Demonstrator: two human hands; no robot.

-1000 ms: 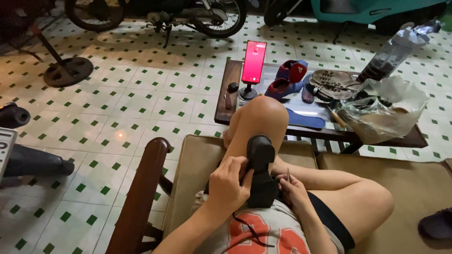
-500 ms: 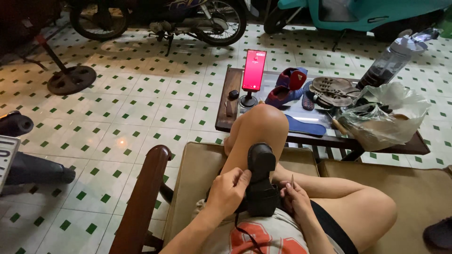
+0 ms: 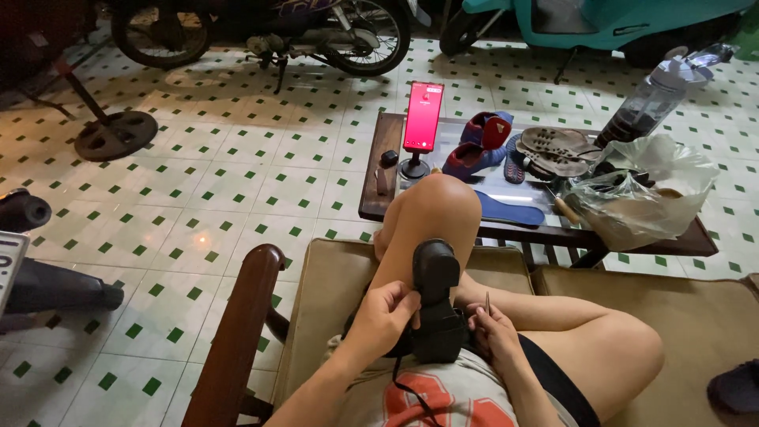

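Head view, seated person at work on a shoe. The floor (image 3: 205, 190) is laid in pale tiles with small green squares; a motorcycle (image 3: 261, 24) and a teal scooter (image 3: 601, 20) stand along its far edge, and a round metal stand base (image 3: 118, 134) lies toward the far left. The person sits on a tan cushioned seat (image 3: 332, 277) with a dark wooden armrest (image 3: 237, 332) at its left edge, left knee raised. Beyond the knee stands a low dark bench (image 3: 379, 170). Along its right edge lies a clear plastic bag (image 3: 648, 194) with a water bottle (image 3: 652, 95) behind it; at mid-bench lie a pair of worn soles (image 3: 557, 146), blue-and-red shoes (image 3: 478, 142) and a blue insole (image 3: 514, 209); near the left edge a phone (image 3: 423, 116) with a red screen stands upright on a holder. A black shoe (image 3: 435, 304) rests in the lap against the raised leg, toe upward. The left hand (image 3: 383, 316) curls around its left side, grip closed on the shoe. The right hand (image 3: 494, 332) lies just beside the shoe's right side, grip pinched on a thin needle (image 3: 487, 301) pointing upward. A black thread (image 3: 407, 387) trails from the shoe over the shirt.
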